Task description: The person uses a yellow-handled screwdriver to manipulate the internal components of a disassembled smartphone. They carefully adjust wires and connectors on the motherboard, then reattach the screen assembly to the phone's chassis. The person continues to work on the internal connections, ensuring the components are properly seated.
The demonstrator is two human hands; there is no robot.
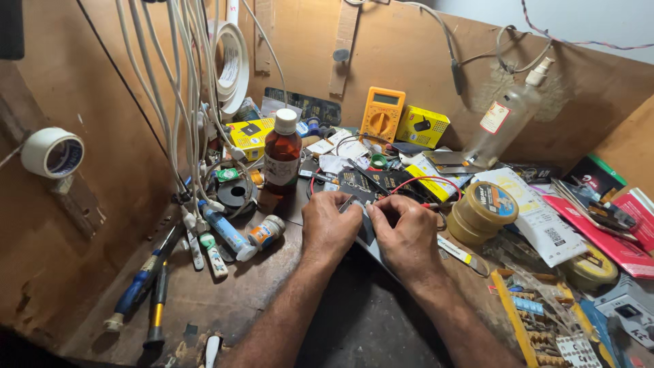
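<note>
**Boxes, labels & screens on the bench**

A yellow box (422,126) w/ a black picture stood at the bench's back edge, just right of a yellow multimeter (382,114) whose small grey screen sat at its top. Another yellow box (249,133) lay near the back-left, behind a brown bottle (282,154) w/ a white label. A clear spray bottle (509,117) leaned on the back wall, red-and-white label near its neck. A round yellow tin (483,212) w/ a blue-orange lid label sat right of centre. Red packets (608,240) & white printed sheets (538,215) covered the right edge.
</note>
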